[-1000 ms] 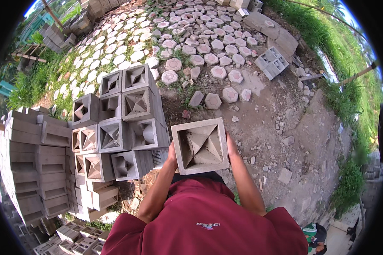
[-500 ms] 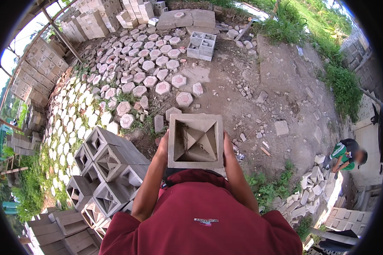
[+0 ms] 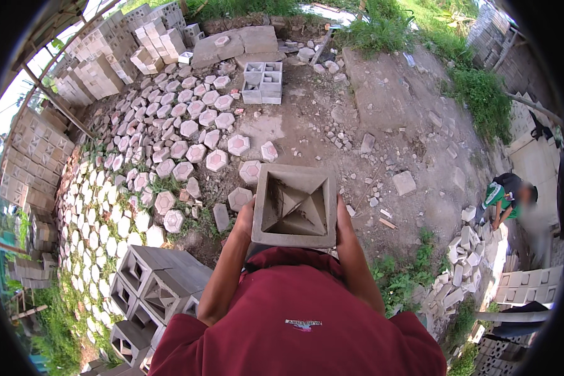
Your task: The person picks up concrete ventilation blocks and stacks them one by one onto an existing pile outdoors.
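A square grey concrete breeze block (image 3: 296, 205) is held up in front of my body. Its hollow face, with a cross-shaped ridge inside, points upward at me. My left hand (image 3: 246, 216) presses on the block's left side, and my right hand (image 3: 344, 220) grips the opposite side. Both sets of fingers are closed against the block and partly hidden by it. To the left of my left forearm, similar patterned blocks (image 3: 161, 293) are stacked several high.
Hexagonal pavers (image 3: 217, 160) cover the ground at the left. A small group of grey blocks (image 3: 262, 83) stands ahead. Broken rubble (image 3: 460, 263) is heaped at the right, where another person (image 3: 506, 199) bends down. Block stacks (image 3: 34, 160) line the far left.
The surroundings ahead have shifted left in view, as my view has turned right. The block stays between my two hands, slightly tilted compared with before. The other person remains bent near the rubble.
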Tool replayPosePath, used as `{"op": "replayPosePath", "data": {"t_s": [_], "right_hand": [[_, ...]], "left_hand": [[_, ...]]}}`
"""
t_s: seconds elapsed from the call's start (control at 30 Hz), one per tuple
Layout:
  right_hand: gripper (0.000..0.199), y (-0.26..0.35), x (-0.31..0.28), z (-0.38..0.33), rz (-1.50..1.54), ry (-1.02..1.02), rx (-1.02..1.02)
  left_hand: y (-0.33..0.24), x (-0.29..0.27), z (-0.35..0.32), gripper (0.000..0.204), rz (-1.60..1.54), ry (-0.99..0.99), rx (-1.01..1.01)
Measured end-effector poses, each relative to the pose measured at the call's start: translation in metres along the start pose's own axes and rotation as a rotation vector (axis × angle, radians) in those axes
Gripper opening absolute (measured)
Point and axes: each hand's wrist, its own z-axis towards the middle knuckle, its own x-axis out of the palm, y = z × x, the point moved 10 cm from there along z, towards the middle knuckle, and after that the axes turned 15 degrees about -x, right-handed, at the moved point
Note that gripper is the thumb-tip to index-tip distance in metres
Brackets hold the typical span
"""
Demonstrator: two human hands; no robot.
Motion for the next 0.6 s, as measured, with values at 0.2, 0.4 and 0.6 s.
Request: {"op": "replayPosePath", "data": {"t_s": [0.2, 0.4, 0.6], "right_hand": [[0.057, -0.017, 0.059, 0.112, -0.036, 0.043, 0.033], [0.058, -0.01, 0.135, 0.199, 0.01, 0.139, 0.065], [0.056, 0.003, 0.159, 0.3, -0.016, 0.122, 0.107]], "left_hand": [[-0.104, -0.037, 0.065, 0.046, 0.095, -0.079, 0.135], [-0.187, -0.067, 0.118, 0.045, 0.086, -0.065, 0.206], [-0.255, -0.053, 0.169, 0.042, -0.031, -0.212, 0.178]]}}
